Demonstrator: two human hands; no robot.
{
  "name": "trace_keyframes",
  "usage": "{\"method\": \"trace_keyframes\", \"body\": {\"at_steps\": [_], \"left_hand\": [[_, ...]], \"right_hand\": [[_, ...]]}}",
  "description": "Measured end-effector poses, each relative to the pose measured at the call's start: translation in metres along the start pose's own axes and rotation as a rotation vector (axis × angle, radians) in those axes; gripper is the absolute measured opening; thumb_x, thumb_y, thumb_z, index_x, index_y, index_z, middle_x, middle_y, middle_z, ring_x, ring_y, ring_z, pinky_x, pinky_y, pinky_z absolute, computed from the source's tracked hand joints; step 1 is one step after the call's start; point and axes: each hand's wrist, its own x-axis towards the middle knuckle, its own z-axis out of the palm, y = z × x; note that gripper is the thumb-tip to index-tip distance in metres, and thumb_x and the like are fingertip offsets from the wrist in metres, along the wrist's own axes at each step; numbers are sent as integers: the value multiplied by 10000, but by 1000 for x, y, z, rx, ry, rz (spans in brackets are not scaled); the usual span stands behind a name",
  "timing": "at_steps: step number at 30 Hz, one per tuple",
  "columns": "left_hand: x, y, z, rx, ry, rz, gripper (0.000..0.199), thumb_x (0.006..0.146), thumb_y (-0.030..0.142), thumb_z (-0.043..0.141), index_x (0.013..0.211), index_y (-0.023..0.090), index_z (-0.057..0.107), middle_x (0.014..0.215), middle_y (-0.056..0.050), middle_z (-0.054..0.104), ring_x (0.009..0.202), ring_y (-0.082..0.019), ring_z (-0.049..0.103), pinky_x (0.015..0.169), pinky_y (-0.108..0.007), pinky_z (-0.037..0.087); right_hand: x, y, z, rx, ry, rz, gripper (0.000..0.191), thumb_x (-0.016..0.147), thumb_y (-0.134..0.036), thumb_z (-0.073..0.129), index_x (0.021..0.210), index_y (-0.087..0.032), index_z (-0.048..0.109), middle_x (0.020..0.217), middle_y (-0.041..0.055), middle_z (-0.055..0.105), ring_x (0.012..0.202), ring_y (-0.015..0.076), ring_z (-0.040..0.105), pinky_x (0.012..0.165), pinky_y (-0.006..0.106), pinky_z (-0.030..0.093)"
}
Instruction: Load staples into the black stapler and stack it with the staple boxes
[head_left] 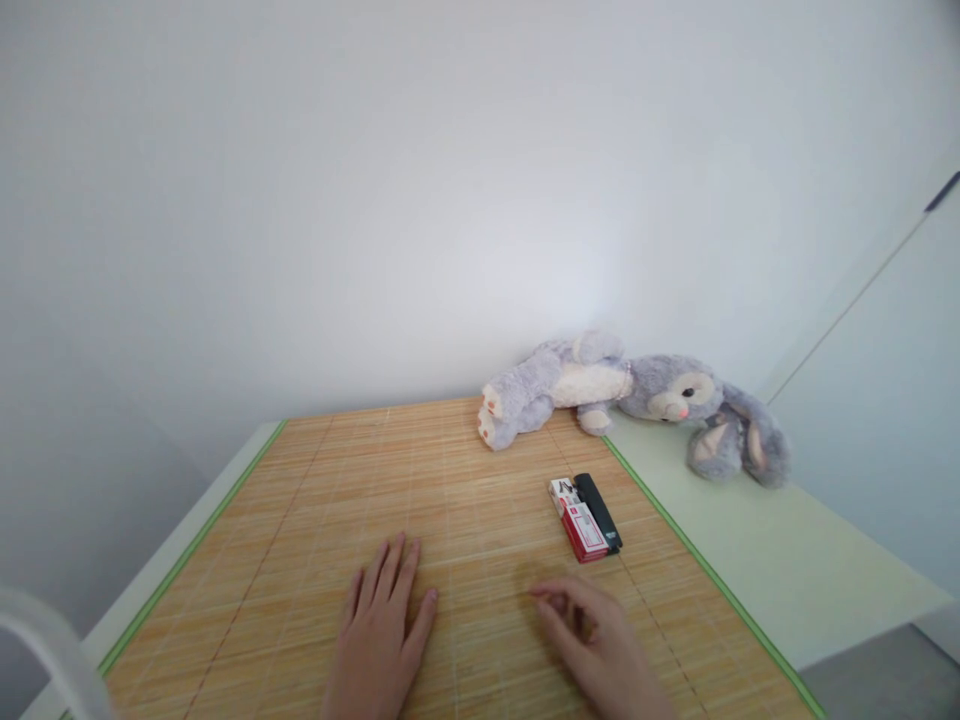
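My left hand (381,630) lies flat on the bamboo mat (360,490), palm down, its fingers stretched out and the thumb apart. To the right, my right hand (592,640) is at the mat with its fingers curled in and the tips of thumb and forefinger close together; I see nothing between them. Just beyond it lies a small red and white box (583,530) with a printed label, and a white-topped part with a dark picture at its far end. A black stapler (598,512) rests alongside the box, on its right. Neither hand touches them.
A grey plush rabbit (592,385) lies on its side along the wall, at the back right, partly off the mat. The mat has a green edge (697,545) over a pale table (780,560). A white curved bar (52,640) stands at the lower left.
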Motion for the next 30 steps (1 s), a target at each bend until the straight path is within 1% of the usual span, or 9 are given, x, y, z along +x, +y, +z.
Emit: {"method": "trace_keyframes", "body": {"at_steps": [1, 2, 3, 5, 8, 11, 19, 25, 30], "left_hand": [[0, 3, 0, 19, -6, 1, 635, 1029, 508, 384, 1615, 283, 283, 1687, -20, 302, 1566, -254, 259, 1271, -557, 237], [1, 5, -1, 33, -11, 4, 640, 1031, 512, 377, 1619, 284, 268, 1692, -19, 285, 1572, -257, 243, 1269, -560, 233], [0, 7, -1, 43, -15, 9, 646, 1033, 516, 370, 1624, 285, 251, 1695, -17, 271, 1577, -258, 228, 1268, -558, 232], [-1, 10, -2, 53, -17, 21, 656, 1037, 521, 357, 1633, 287, 211, 1703, -11, 240, 1585, -256, 201, 1269, -552, 227], [-5, 11, -3, 62, -26, 31, 658, 1042, 525, 340, 1637, 299, 174, 1710, -2, 201, 1589, -261, 181, 1271, -562, 210], [-9, 12, -4, 66, -34, 31, 656, 1039, 537, 335, 1634, 308, 179, 1711, 0, 189, 1591, -278, 174, 1268, -586, 200], [-12, 16, -8, 61, -49, 20, 653, 1038, 547, 325, 1634, 328, 170, 1710, 9, 184, 1591, -274, 172, 1264, -597, 208], [-12, 15, -6, 59, -25, 22, 649, 1041, 533, 329, 1635, 329, 165, 1710, -3, 193, 1588, -271, 189, 1258, -595, 220], [-12, 14, -4, 58, 0, 27, 643, 1038, 529, 347, 1630, 334, 192, 1707, -5, 219, 1584, -272, 203, 1259, -583, 220]], "right_hand": [[4, -10, 14, -64, -65, -88, 299, 995, -383, 571, 1242, -272, 700, 1130, 58, 710, 1086, 235, 650, 963, 365, 509], [8, -18, 26, -137, -114, -148, 395, 978, -364, 592, 1365, -303, 641, 1338, 61, 658, 1291, 262, 565, 1104, 418, 442], [12, -22, 36, -215, -149, -185, 505, 970, -353, 598, 1473, -332, 550, 1498, 43, 559, 1437, 275, 438, 1203, 468, 342], [20, -24, 50, -378, -168, -188, 655, 979, -386, 580, 1595, -355, 359, 1652, 3, 366, 1559, 288, 224, 1272, 545, 189], [25, -19, 63, -571, -123, -133, 666, 1027, -480, 480, 1633, -350, 238, 1700, -31, 213, 1586, 302, 105, 1275, 590, 135], [25, -16, 71, -674, -85, -111, 640, 1048, -527, 412, 1634, -363, 216, 1703, -58, 160, 1587, 306, 91, 1272, 595, 144], [25, -18, 76, -763, -80, -91, 636, 1057, -546, 355, 1639, -361, 177, 1704, -65, 125, 1587, 307, 94, 1263, 605, 154], [23, -22, 85, -819, -18, -50, 626, 1066, -551, 291, 1642, -325, 194, 1706, -49, 121, 1581, 376, 44, 1228, 698, 93], [23, -21, 87, -825, -22, -49, 635, 1063, -553, 305, 1644, -332, 173, 1707, -51, 117, 1583, 357, 66, 1238, 675, 97]]}}
